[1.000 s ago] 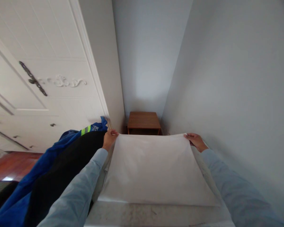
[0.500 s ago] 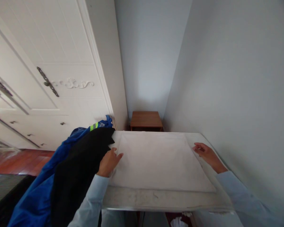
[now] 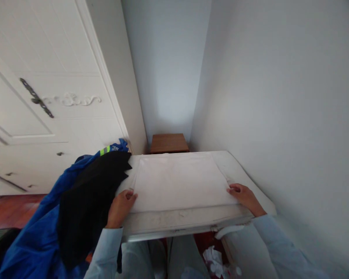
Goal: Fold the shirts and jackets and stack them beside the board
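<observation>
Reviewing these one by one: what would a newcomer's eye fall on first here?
Probably the white sheet spread on the pale tabletop in front, with the left hand and right hand at its opposite side edges. Next, at the left, the vivid blue garment and the jagged-edged black cloth overlapping it. Beyond the far edge, a brown wooden cabinet stands in the corner.

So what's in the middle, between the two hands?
A white sheet, spread on the table, lies between the left hand and the right hand. The head view shows it.
</observation>
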Action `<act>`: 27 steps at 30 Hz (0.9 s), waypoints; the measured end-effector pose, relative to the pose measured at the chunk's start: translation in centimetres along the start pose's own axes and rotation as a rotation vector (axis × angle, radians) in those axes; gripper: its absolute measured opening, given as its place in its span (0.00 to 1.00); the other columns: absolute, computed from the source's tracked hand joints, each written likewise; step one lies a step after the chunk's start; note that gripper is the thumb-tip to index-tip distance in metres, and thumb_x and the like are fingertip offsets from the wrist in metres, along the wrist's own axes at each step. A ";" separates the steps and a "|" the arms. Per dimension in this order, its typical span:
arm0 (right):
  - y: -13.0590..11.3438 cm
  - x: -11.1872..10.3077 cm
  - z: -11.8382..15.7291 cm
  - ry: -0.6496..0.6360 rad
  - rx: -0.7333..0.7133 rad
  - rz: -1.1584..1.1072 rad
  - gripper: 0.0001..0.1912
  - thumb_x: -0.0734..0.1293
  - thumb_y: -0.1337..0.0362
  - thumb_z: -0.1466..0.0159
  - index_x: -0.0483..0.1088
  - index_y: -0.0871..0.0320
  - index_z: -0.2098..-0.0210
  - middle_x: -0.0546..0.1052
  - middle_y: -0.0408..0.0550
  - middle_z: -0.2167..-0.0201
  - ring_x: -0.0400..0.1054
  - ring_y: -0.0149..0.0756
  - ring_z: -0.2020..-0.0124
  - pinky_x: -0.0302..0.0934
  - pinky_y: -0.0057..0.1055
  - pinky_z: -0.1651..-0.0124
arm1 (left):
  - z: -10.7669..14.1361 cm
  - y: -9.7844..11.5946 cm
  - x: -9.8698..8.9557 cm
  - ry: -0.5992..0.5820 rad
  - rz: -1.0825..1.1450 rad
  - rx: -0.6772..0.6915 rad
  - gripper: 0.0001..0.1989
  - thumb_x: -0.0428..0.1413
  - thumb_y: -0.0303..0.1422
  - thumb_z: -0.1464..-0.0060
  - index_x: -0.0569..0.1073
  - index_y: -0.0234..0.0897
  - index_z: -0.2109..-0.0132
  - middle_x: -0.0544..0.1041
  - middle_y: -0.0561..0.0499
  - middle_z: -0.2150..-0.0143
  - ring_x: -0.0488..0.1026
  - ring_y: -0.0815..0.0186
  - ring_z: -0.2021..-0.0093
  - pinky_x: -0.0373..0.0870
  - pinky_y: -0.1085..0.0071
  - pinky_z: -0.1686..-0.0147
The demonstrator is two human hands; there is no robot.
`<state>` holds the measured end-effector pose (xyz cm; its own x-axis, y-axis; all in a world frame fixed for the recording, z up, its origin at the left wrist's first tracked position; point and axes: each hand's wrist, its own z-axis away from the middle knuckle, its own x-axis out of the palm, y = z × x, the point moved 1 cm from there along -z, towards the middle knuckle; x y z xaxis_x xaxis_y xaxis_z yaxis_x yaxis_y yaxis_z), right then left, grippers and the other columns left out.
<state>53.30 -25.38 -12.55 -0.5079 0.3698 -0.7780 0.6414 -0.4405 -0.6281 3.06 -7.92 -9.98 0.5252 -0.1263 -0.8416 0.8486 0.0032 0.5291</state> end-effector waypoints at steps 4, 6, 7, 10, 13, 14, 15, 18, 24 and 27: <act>0.0 -0.4 -0.6 -0.047 -0.056 -0.005 0.13 0.65 0.53 0.45 0.77 0.55 0.72 0.83 0.52 0.70 0.76 0.46 0.65 0.66 0.37 0.61 | 0.3 0.4 -0.4 0.005 -0.073 -0.021 0.11 0.51 0.36 0.41 0.76 0.38 0.65 0.83 0.44 0.61 0.79 0.54 0.57 0.66 0.68 0.63; 0.2 -0.7 -0.9 -0.031 -0.069 -0.030 0.13 0.65 0.53 0.46 0.75 0.55 0.73 0.82 0.51 0.72 0.76 0.46 0.67 0.66 0.37 0.63 | 0.4 0.6 -0.5 0.051 -0.090 -0.066 0.11 0.50 0.35 0.40 0.75 0.38 0.65 0.83 0.44 0.62 0.79 0.54 0.58 0.65 0.67 0.64; 0.4 -0.8 -0.9 -0.014 -0.068 -0.050 0.13 0.64 0.53 0.46 0.75 0.55 0.74 0.82 0.51 0.72 0.75 0.45 0.67 0.65 0.37 0.63 | 0.5 0.6 -0.5 0.072 -0.095 -0.090 0.11 0.50 0.35 0.40 0.75 0.38 0.65 0.82 0.43 0.62 0.79 0.53 0.59 0.65 0.67 0.65; 0.9 -0.8 -0.9 0.033 -0.040 -0.114 0.15 0.64 0.51 0.46 0.74 0.54 0.74 0.81 0.52 0.72 0.75 0.45 0.68 0.65 0.37 0.63 | 0.8 0.7 -0.5 0.107 -0.096 -0.130 0.11 0.50 0.37 0.40 0.74 0.39 0.66 0.82 0.43 0.63 0.80 0.52 0.58 0.65 0.66 0.65; 1.1 -0.8 -0.8 0.014 -0.024 -0.163 0.15 0.65 0.50 0.48 0.73 0.54 0.75 0.80 0.51 0.74 0.74 0.44 0.70 0.66 0.37 0.65 | 1.0 0.5 -0.5 0.108 -0.068 -0.139 0.08 0.52 0.36 0.41 0.74 0.39 0.65 0.82 0.44 0.62 0.79 0.51 0.57 0.65 0.66 0.64; 1.1 -0.9 -0.8 -0.006 -0.023 -0.183 0.14 0.65 0.50 0.49 0.73 0.54 0.75 0.80 0.50 0.75 0.74 0.44 0.71 0.66 0.37 0.65 | 0.9 0.4 -0.5 0.105 -0.042 -0.136 0.07 0.53 0.35 0.41 0.74 0.39 0.64 0.82 0.44 0.62 0.79 0.52 0.57 0.66 0.67 0.64; 1.0 -0.9 -0.8 -0.026 -0.024 -0.205 0.14 0.66 0.50 0.49 0.73 0.54 0.74 0.80 0.50 0.75 0.74 0.44 0.71 0.66 0.37 0.66 | 0.8 0.3 -0.5 0.104 -0.010 -0.132 0.06 0.54 0.34 0.42 0.74 0.39 0.63 0.83 0.45 0.61 0.79 0.53 0.57 0.66 0.67 0.63; 0.3 -1.3 -1.0 -0.051 -0.018 -0.265 0.15 0.67 0.51 0.50 0.74 0.55 0.72 0.81 0.51 0.72 0.75 0.43 0.69 0.68 0.36 0.66 | 0.1 0.1 -0.6 0.095 0.079 -0.123 0.07 0.55 0.34 0.42 0.75 0.38 0.59 0.83 0.45 0.61 0.80 0.55 0.57 0.67 0.68 0.62; -1.1 -1.5 -2.7 -0.103 0.087 -0.246 0.17 0.66 0.51 0.45 0.74 0.57 0.63 0.82 0.52 0.68 0.77 0.41 0.69 0.66 0.31 0.73 | -1.6 0.7 -0.3 0.050 0.142 -0.078 0.11 0.57 0.38 0.41 0.76 0.35 0.58 0.82 0.46 0.65 0.80 0.58 0.61 0.68 0.70 0.64; -1.5 -1.0 -3.9 -0.097 0.047 -0.187 0.15 0.66 0.52 0.44 0.75 0.57 0.67 0.81 0.51 0.72 0.76 0.42 0.70 0.66 0.32 0.72 | -2.2 1.2 0.0 0.098 0.146 -0.102 0.11 0.58 0.36 0.43 0.76 0.34 0.56 0.83 0.44 0.62 0.80 0.58 0.59 0.69 0.70 0.62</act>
<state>55.11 -21.97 -10.77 -0.6700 0.3694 -0.6439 0.5041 -0.4102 -0.7600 4.24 -5.77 -9.57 0.6426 -0.0197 -0.7660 0.7625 0.1152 0.6367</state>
